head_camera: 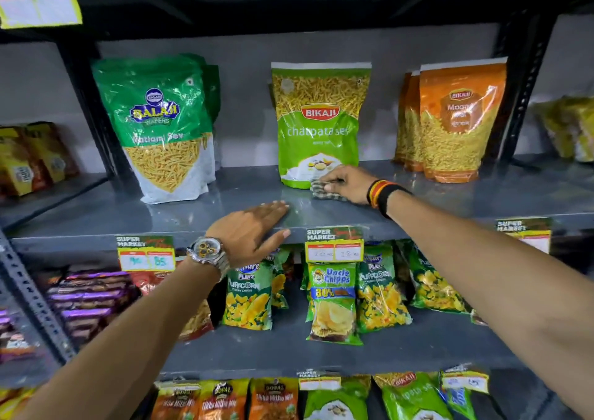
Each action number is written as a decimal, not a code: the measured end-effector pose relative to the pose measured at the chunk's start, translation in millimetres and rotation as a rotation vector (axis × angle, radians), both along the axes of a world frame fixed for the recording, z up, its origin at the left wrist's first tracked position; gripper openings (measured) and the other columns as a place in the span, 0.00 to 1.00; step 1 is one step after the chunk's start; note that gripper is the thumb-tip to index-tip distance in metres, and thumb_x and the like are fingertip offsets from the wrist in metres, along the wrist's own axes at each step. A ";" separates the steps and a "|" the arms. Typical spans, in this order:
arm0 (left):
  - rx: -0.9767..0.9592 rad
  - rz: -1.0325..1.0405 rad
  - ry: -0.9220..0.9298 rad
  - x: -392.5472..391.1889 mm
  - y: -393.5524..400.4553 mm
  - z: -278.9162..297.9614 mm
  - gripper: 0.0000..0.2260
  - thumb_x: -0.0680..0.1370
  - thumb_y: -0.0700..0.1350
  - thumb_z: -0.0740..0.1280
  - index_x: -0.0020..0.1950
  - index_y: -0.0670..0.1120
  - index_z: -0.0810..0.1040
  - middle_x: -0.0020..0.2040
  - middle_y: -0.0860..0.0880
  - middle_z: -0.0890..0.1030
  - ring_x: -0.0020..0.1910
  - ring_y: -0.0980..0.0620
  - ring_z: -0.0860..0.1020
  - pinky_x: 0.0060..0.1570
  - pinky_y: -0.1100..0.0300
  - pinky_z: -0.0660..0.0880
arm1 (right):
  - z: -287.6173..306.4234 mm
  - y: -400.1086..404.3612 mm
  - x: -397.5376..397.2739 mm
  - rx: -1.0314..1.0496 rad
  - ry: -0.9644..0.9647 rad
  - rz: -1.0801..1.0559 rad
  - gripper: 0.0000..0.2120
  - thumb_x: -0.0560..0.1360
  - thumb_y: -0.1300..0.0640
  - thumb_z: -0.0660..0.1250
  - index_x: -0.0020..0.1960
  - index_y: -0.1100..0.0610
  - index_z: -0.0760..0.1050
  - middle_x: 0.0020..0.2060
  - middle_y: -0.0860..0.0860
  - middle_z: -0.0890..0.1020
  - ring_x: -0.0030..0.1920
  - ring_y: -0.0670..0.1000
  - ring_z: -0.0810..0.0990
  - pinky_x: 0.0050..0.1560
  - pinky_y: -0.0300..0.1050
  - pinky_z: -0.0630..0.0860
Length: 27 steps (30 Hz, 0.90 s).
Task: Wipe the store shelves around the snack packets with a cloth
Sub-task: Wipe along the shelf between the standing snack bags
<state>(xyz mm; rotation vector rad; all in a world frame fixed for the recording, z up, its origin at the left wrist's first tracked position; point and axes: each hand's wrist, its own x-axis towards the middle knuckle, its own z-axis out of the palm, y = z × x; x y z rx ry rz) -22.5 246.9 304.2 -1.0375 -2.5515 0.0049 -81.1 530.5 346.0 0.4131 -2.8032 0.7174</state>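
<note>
My right hand (347, 183) presses a small checked cloth (324, 191) flat on the grey shelf (225, 201), right at the foot of the light green Bikaji packet (318, 123). My left hand (254, 230) lies flat on the shelf's front edge, fingers on top and thumb over the lip, holding nothing. A dark green Balaji packet (164, 127) stands upright to the left. Orange Bikaji packets (456, 120) stand to the right. Most of the cloth is hidden under my fingers.
Price tags (334, 246) hang from the shelf's front lip. The shelf below holds puffcorn and chips packets (334, 304) and dark wrapped bars (90, 297). Black uprights (86, 104) frame the bay; more packets fill the neighbouring bays and the bottom shelf.
</note>
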 end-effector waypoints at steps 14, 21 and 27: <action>-0.013 0.013 -0.021 4.1 -0.2 4.7 0.29 0.83 0.63 0.49 0.81 0.49 0.59 0.79 0.48 0.66 0.76 0.51 0.66 0.72 0.53 0.66 | 27.2 24.7 52.0 -0.191 -0.028 0.181 0.15 0.77 0.59 0.67 0.63 0.58 0.78 0.62 0.53 0.80 0.61 0.47 0.76 0.64 0.41 0.69; -0.040 0.039 -0.019 -6.1 -24.3 5.7 0.37 0.80 0.69 0.44 0.81 0.48 0.58 0.79 0.47 0.65 0.76 0.49 0.67 0.73 0.52 0.67 | -2.4 -28.2 -4.6 -0.034 0.013 0.021 0.14 0.77 0.56 0.67 0.62 0.53 0.79 0.65 0.52 0.79 0.66 0.54 0.75 0.68 0.50 0.71; -0.025 0.020 -0.012 -10.4 -24.0 4.1 0.38 0.78 0.70 0.42 0.81 0.47 0.59 0.79 0.46 0.66 0.75 0.48 0.68 0.71 0.51 0.68 | -3.3 -42.5 33.7 0.003 -0.009 0.104 0.16 0.79 0.55 0.63 0.65 0.55 0.76 0.60 0.54 0.78 0.65 0.57 0.74 0.62 0.44 0.68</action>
